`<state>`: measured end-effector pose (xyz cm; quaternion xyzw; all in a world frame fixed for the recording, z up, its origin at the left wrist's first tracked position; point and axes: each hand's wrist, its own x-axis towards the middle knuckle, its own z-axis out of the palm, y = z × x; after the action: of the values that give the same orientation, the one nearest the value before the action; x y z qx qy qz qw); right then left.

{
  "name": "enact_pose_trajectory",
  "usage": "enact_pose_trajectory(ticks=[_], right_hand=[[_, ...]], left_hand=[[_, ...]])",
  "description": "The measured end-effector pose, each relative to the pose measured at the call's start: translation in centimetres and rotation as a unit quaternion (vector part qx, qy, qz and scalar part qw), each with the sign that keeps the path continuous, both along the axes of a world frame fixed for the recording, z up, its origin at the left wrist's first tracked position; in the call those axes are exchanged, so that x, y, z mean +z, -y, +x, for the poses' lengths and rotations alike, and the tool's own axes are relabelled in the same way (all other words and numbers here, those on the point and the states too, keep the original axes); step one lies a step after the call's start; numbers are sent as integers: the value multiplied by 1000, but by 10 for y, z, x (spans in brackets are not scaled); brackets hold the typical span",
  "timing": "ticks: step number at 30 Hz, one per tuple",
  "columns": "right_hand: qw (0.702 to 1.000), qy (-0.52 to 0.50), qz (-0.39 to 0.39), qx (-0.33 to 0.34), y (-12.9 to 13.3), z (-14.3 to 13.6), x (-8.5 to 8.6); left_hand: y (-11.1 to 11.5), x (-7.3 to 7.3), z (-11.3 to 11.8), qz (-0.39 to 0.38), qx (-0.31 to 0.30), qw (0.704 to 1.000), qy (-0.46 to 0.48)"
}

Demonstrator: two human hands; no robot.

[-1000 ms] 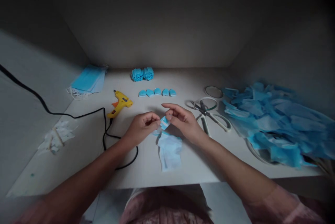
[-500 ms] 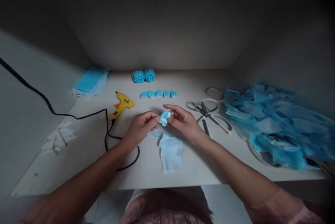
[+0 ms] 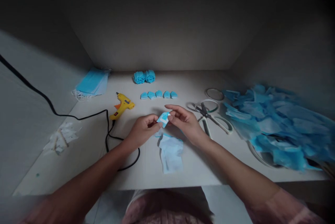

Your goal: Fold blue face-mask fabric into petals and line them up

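Fingertips of the left hand (image 3: 145, 128) and right hand (image 3: 187, 125) pinch a small folded blue-and-white piece (image 3: 163, 119), held aloft to the right of a yellow glue gun (image 3: 122, 106). Pale fabric (image 3: 171, 154) lies nearer the person than the gun; five folded blue pieces (image 3: 158, 93), scissors (image 3: 205, 113) and a scrap heap (image 3: 282, 122) spread rightward of it, two blue rosettes (image 3: 144, 77) beyond.

From the lower corners both forearms (image 3: 95, 173) slant inward; the left hand (image 3: 143, 131) and right hand (image 3: 187, 125) nearly meet mid-frame, thumbs (image 3: 175, 121) pinching, right forefinger (image 3: 173, 107) extended.
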<state>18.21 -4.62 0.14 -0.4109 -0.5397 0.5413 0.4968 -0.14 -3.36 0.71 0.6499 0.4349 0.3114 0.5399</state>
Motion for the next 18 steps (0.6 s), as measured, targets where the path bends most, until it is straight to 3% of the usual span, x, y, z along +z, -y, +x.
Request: enact_pose_trajectory(ticks=[5,12,18], right_hand=[[1000,-31,-2,0,-1,1,1],[996,-46,-30,67,1,-2,2],[997,-44,-18,60,-1,-2,-3]], left_hand=[[0,3,0,-14,2,1000,4],[-1,-1,-1,-12,15,999,38],[0,3,-1,-13,-11,999,35]])
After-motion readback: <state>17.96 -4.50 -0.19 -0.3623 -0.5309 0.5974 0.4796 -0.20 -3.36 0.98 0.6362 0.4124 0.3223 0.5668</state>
